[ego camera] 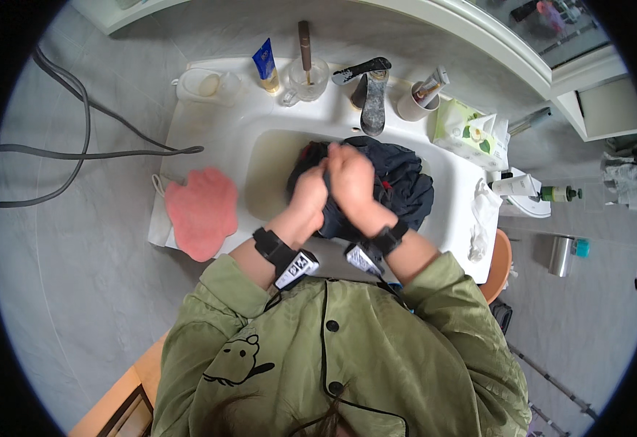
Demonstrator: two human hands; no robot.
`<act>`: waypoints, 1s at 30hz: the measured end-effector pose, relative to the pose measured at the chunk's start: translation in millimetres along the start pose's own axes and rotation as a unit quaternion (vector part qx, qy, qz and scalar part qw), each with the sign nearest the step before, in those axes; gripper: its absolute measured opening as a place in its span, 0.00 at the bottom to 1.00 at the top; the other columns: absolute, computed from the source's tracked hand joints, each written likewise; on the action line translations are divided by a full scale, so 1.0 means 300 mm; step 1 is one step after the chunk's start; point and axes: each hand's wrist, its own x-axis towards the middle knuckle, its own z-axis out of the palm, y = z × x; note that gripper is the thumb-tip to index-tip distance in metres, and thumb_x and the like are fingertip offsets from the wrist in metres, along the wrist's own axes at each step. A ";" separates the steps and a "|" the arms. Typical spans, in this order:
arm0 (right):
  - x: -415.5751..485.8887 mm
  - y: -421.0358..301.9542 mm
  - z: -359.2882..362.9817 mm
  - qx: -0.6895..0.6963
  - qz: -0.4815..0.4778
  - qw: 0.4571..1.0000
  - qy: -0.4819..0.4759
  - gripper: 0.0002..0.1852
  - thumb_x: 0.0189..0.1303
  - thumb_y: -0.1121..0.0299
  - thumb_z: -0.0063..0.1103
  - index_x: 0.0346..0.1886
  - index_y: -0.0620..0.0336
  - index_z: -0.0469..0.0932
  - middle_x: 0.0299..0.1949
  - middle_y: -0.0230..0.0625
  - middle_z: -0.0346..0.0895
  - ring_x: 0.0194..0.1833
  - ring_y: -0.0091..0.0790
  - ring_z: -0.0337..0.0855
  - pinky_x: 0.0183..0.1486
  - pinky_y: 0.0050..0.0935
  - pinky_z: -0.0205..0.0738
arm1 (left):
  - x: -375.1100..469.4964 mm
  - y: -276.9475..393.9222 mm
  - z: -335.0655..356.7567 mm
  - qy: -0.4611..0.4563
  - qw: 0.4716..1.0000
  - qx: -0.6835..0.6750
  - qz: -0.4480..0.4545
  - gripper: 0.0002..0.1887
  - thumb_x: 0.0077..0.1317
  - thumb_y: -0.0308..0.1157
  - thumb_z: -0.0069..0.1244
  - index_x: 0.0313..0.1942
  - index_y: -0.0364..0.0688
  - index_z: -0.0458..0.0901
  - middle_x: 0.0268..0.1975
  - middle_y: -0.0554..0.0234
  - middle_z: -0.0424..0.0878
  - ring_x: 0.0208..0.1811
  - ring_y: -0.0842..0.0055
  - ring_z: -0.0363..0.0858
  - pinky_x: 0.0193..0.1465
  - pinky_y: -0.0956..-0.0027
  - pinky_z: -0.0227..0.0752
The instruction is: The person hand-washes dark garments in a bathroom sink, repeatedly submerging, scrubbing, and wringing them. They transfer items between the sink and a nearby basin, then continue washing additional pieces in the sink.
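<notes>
A dark garment (400, 169) with small red details lies bunched in the white washbasin (444, 218), beside cloudy water (269, 169). My left hand (308, 194) and my right hand (351, 172) are close together over the garment's left part, with a dark fold of it between them. Both hands are slightly blurred and their fingertips are partly hidden, but they appear closed on the cloth. Behind the garment stands the faucet (373, 104), its spout pointing towards the basin.
A pink cloth mitt (203, 213) lies on the left rim. Along the back stand a soap dish (204, 84), a blue tube (265, 65), a glass mug (307, 82) and a cup (418, 104) with tubes. Tissues (468, 134) and a white cloth (482, 218) are at right.
</notes>
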 end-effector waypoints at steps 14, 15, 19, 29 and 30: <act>0.075 0.292 0.009 0.134 0.110 0.979 -0.108 0.22 0.64 0.51 0.58 0.30 0.64 0.78 0.24 0.45 0.77 0.30 0.44 0.79 0.36 0.37 0.72 | 0.021 0.078 -0.065 -0.050 0.909 0.404 0.088 0.20 0.58 0.44 0.62 0.36 0.33 0.80 0.34 0.62 0.81 0.35 0.78 0.79 0.40 0.73 0.72; 0.061 0.298 -0.004 0.171 0.143 0.968 -0.113 0.20 0.65 0.52 0.58 0.33 0.63 0.78 0.24 0.38 0.76 0.30 0.36 0.78 0.37 0.32 0.72 | 0.033 0.086 -0.079 -0.037 0.811 0.560 0.165 0.17 0.55 0.40 0.65 0.32 0.34 0.80 0.31 0.64 0.80 0.33 0.80 0.76 0.37 0.74 0.70; -0.002 0.308 -0.089 0.403 0.250 0.856 -0.205 0.16 0.65 0.58 0.62 0.43 0.63 0.76 0.33 0.28 0.74 0.36 0.21 0.72 0.40 0.22 0.69 | 0.047 0.057 -0.130 -0.036 0.902 0.412 0.127 0.06 0.48 0.24 0.57 0.25 0.36 0.76 0.26 0.69 0.75 0.28 0.81 0.72 0.33 0.74 0.67; -0.044 0.166 -0.014 0.203 0.031 0.974 0.099 0.11 0.67 0.66 0.58 0.34 0.63 0.71 0.22 0.36 0.75 0.25 0.29 0.74 0.29 0.28 0.69 | 0.083 -0.017 -0.111 0.068 0.997 0.032 -0.002 0.14 0.68 0.40 0.49 0.34 0.37 0.79 0.32 0.64 0.80 0.36 0.77 0.78 0.42 0.70 0.73; -0.072 0.138 -0.002 0.168 -0.004 0.981 0.098 0.11 0.67 0.66 0.58 0.36 0.62 0.69 0.22 0.45 0.74 0.22 0.40 0.77 0.27 0.34 0.71 | 0.082 -0.029 -0.102 0.087 0.996 0.028 0.005 0.15 0.69 0.42 0.48 0.32 0.38 0.79 0.32 0.65 0.80 0.34 0.78 0.78 0.41 0.70 0.73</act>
